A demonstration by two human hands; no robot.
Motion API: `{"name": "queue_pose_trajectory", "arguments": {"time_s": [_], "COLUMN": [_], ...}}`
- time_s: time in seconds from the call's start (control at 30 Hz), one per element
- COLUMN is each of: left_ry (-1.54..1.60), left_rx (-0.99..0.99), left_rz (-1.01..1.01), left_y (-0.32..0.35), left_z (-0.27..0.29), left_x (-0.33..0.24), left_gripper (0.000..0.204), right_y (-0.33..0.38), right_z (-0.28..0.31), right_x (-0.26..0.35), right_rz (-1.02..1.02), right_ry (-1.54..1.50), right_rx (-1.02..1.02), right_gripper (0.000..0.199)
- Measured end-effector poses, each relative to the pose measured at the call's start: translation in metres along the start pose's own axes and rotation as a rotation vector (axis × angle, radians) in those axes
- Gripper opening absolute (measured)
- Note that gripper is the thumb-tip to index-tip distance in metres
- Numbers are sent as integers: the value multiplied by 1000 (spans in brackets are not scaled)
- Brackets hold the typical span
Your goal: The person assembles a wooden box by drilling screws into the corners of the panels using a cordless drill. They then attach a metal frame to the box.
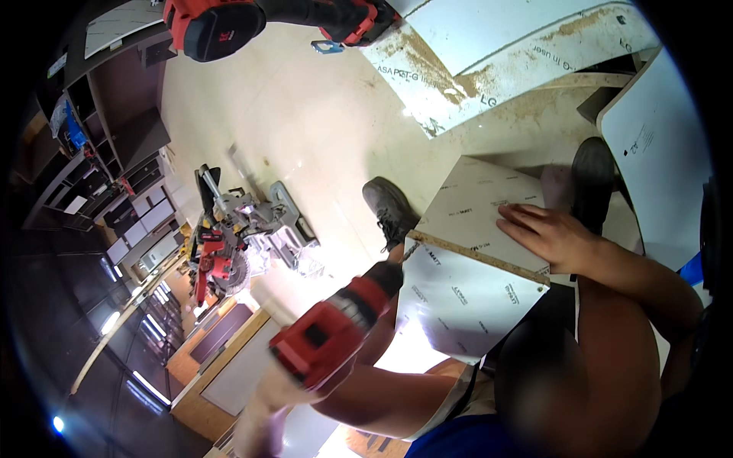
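Note:
My left hand [286, 385], smeared by motion, is wrapped around the grip of a red and black cordless drill [328, 336]. The drill's dark chuck points up and to the right, its tip by the left corner of a box-like piece made of film-covered boards. Bare chipboard shows along the edge [473, 258] between its upper board [473, 206] and its front board [458, 294]. My right hand [542, 233] lies on the upper board, fingers stretched out, nothing held. The piece rests between my legs; its underside is hidden.
A red and black cordless power tool [221, 30] lies at the top beside a film-covered board [458, 84] strewn with sawdust. A mitre saw [229, 252] stands on the floor to the left. Dark cabinets [137, 137] line the far left. A pale panel [657, 153] leans at right.

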State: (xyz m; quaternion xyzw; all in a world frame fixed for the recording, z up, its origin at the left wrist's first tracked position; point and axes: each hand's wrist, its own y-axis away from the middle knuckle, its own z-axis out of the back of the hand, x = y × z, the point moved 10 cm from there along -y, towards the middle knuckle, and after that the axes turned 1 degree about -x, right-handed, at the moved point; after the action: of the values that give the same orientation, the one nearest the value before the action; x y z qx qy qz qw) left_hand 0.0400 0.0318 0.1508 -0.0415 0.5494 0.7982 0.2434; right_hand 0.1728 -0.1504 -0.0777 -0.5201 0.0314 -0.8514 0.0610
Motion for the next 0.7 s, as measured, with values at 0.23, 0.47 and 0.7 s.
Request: {"name": "queue_pose_trajectory", "arguments": {"time_s": [0.23, 0.47, 0.7], "left_ry": [923, 1367, 1747], "left_rx": [-345, -428, -332], "left_rz": [40, -171, -325], "left_y": [-6, 36, 62], "left_z": [-8, 16, 35], "left_x": [69, 49, 55], "left_gripper": [37, 50, 43], "right_y": [8, 113, 91], "right_z": [20, 100, 166], "right_x": [1, 53, 258], "right_rz": [-216, -896, -578], "right_ry": [76, -640, -190], "right_rx": [212, -70, -353], "right_gripper": [80, 52, 39]}}
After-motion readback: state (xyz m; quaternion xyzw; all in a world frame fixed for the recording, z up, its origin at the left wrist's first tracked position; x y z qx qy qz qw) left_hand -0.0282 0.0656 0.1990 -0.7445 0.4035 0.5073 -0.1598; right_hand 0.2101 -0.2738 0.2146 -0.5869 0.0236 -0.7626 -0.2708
